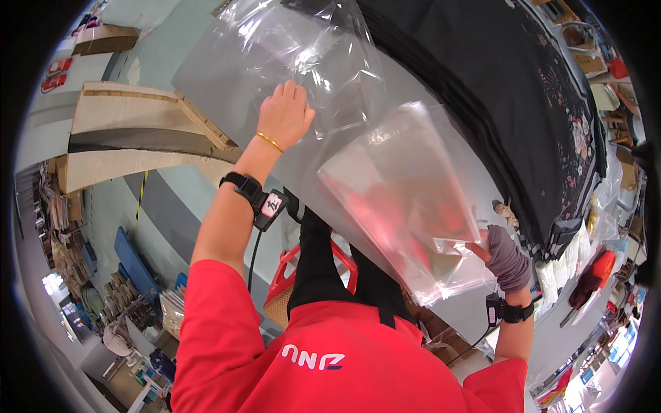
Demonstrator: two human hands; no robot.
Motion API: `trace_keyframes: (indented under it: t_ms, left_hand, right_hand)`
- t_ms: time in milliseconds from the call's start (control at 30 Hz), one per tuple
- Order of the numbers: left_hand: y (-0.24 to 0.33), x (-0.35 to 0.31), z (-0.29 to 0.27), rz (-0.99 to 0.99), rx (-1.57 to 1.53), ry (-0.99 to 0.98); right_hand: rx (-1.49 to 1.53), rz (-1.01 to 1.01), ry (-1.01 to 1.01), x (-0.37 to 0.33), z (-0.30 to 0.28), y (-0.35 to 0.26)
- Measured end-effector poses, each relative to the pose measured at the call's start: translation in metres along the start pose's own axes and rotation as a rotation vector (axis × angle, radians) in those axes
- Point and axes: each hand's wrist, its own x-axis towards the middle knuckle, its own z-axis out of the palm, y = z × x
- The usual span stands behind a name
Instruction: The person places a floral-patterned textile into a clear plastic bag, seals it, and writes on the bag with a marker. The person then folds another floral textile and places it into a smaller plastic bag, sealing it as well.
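My left hand (286,113) is closed, fingers curled down at the near edge of a loose, crumpled clear plastic bag (320,55) on the grey table (213,76). What its fingertips pinch is partly hidden beneath them. Closer to me, a flat stack of clear plastic bags (399,186) slants across the table's near edge. My right hand (490,249), in a grey fabric cover, grips that stack at its lower right edge, where the plastic wrinkles. A pile of black cloth (475,62) with a floral print lies beyond, at the right.
A red-framed stool or basket (279,286) stands by my legs. Left of the table is a curved wooden structure (138,131). White bundles (546,279) and a red-and-dark item (595,275) lie to the right. Cardboard and shelves line the sides.
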Motion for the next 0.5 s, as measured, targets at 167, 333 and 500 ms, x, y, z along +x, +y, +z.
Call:
trace_keyframes:
  t_ms: [167,333,500]
  left_hand:
    - [0.006,0.017,-0.007,0.093,-0.022,-0.009]
    - [0.015,0.006,-0.013,0.245,-0.024,-0.077]
    - [0.014,-0.013,0.001,0.307,-0.071,-0.19]
  right_hand:
    - [0.372,-0.12,-0.253,0.047,-0.005,-0.015]
    - [0.612,0.063,-0.575,0.127,0.004,-0.009]
    - [0.588,0.185,-0.526,0.171,0.003,0.004]
